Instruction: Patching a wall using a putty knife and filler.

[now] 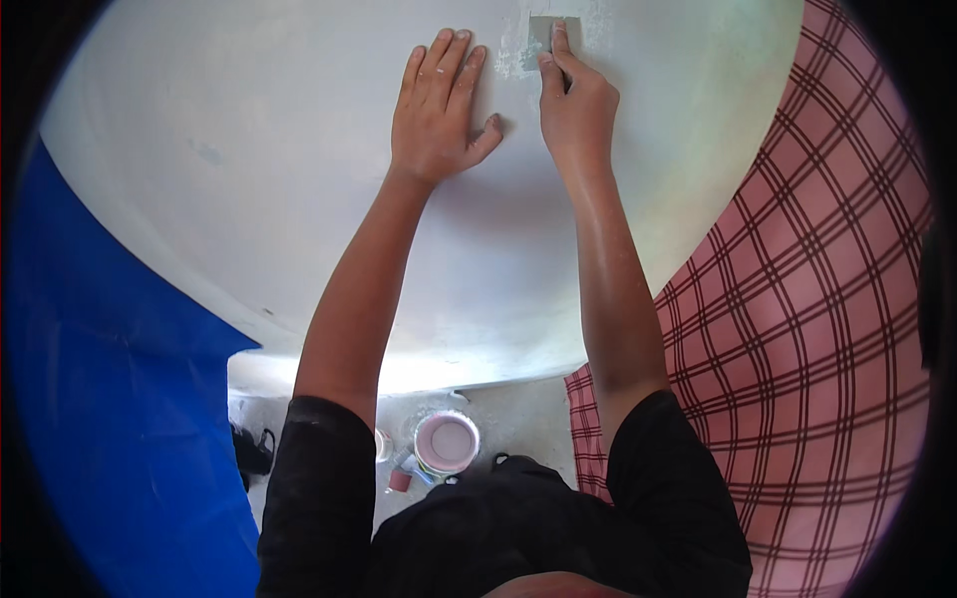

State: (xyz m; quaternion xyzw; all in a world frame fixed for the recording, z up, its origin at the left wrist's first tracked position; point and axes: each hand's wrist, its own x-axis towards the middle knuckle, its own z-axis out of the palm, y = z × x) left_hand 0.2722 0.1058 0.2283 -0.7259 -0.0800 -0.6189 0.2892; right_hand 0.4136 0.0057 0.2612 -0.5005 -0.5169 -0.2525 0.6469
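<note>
The black shirt (508,528) sits nearest, and from its sleeves both forearms stretch toward the far white wall (299,149). I see the left hand (436,125) flat against it, fingers straight, thumb out to the right, holding nothing. To its right, the right hand (583,110) presses a small grey sheet (539,34) on the wall, index finger along its face, thumb at its lower part. The sheet stands nearly upright, top edge running left to right; fingers cover too much to tell its long axis. White smears (510,50) edge its left side.
</note>
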